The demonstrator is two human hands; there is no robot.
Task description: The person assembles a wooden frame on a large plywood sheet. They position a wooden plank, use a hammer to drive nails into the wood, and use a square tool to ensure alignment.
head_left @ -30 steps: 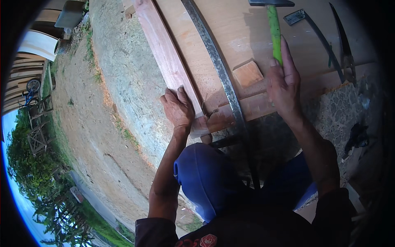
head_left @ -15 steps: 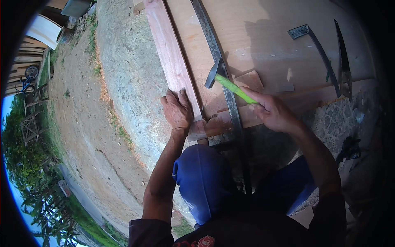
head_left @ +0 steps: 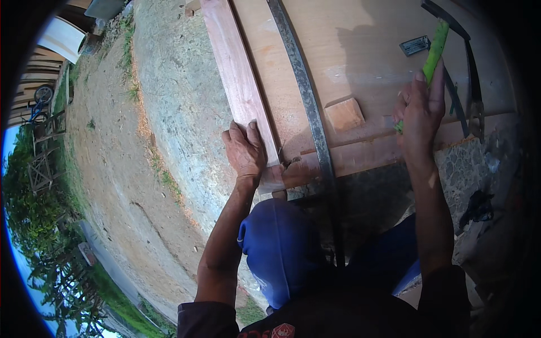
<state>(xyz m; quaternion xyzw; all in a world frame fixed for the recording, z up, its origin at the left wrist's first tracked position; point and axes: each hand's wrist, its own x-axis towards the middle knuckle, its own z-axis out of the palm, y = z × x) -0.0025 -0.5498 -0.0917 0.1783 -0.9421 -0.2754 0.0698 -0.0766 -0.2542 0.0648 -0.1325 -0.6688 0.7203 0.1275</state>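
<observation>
My left hand (head_left: pixel 245 151) presses flat on the near end of a long reddish wooden plank (head_left: pixel 236 79) that runs away from me beside a plywood sheet (head_left: pixel 360 50). My right hand (head_left: pixel 420 112) is raised and grips the green handle of a hammer (head_left: pixel 435 48), whose dark head points up toward the top edge. The plank meets a crosswise wooden batten (head_left: pixel 349 155) at a corner joint just right of my left hand. A small square wood block (head_left: pixel 344 114) lies on the plywood between my hands.
A long dark metal bar (head_left: pixel 307 96) crosses the plywood from top to my lap. A small dark metal tool (head_left: pixel 415 45) and a hand saw (head_left: pixel 473 96) lie at right. My blue-clad knee (head_left: pixel 279 248) is below. Bare dirt ground (head_left: pixel 141 141) spreads left.
My right hand has swung the hammer up and to the right, away from the corner joint where its head was half a second ago. My left hand stays on the plank.
</observation>
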